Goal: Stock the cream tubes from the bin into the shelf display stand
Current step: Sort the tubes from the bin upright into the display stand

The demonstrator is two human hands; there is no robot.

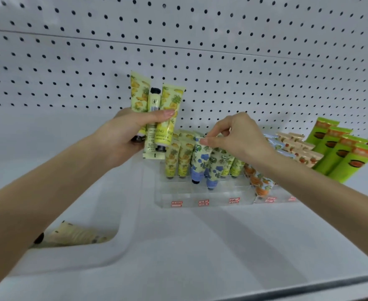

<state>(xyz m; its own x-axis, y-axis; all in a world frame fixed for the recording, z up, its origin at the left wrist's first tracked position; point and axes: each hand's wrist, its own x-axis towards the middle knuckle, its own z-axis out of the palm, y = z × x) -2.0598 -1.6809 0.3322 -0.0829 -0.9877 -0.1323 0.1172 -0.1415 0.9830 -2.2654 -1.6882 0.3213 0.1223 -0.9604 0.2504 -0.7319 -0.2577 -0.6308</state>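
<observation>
The left hand (125, 132) is gripping three yellow tubes (154, 101) above the shelf (222, 246). The right hand (233, 135) is pinching the top of a blue-flowered tube (201, 158) standing in the clear display stand (189, 192) toward the shelf's back edge.

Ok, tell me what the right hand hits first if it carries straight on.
The right hand pinches the blue-flower tube; straight on, down-left, it likely meets the pineapple tubes in the stand next, depth unclear.
</observation>
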